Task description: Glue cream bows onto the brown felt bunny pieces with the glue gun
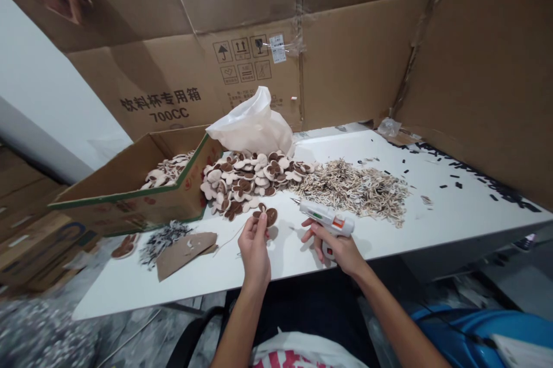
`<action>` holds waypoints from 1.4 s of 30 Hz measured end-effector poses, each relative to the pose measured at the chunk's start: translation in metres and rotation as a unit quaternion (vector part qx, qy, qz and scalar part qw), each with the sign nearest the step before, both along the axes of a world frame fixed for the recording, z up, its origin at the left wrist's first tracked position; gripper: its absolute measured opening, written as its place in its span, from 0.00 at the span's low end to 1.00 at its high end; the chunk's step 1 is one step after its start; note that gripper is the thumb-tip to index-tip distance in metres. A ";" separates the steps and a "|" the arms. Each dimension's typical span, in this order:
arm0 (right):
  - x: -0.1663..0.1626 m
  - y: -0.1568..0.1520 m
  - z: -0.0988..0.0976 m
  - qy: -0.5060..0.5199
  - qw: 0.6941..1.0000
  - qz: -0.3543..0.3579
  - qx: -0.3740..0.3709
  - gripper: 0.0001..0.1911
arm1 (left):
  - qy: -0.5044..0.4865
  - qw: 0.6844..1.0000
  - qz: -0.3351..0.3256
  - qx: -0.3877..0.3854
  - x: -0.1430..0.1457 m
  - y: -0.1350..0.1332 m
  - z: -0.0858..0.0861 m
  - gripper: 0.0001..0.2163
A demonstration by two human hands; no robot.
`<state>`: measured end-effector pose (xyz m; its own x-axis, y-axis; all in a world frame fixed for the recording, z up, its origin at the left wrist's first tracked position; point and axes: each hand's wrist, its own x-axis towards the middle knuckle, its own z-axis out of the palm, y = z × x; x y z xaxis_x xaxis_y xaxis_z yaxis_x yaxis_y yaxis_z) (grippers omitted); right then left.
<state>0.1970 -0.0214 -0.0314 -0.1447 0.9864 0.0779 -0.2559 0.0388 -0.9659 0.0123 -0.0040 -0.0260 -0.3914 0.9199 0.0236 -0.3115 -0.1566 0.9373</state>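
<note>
My left hand pinches a brown felt piece with rounded lobes between thumb and fingers, above the front of the white table. My right hand is wrapped round the handle of a white glue gun. Its metal nozzle points left, toward the felt piece, with a gap between them. Just behind my left hand lies a heap of cream and brown felt pieces. A pile of short beige strips spreads behind the glue gun.
An open cardboard box with more felt pieces stands left. A white bag sits behind the heap. Brown cardboard scraps and dark shreds lie front left. Small black pieces are scattered right. Cardboard walls enclose the back.
</note>
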 end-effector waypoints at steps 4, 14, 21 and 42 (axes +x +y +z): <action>0.001 0.006 -0.005 0.049 0.999 -0.017 0.007 0.17 | 0.054 0.998 -0.020 0.007 0.001 -0.006 0.006 0.14; -0.001 0.007 -0.004 0.063 0.996 -0.065 -0.011 0.16 | 0.261 0.925 -0.273 0.044 0.007 -0.017 0.023 0.12; 0.000 0.009 -0.005 0.077 0.993 -0.080 -0.040 0.16 | 0.233 0.928 -0.288 0.037 0.014 -0.012 0.024 0.13; -0.002 0.009 -0.007 0.081 0.988 -0.118 -0.053 0.17 | 0.258 0.906 -0.335 0.028 0.012 -0.010 0.038 0.15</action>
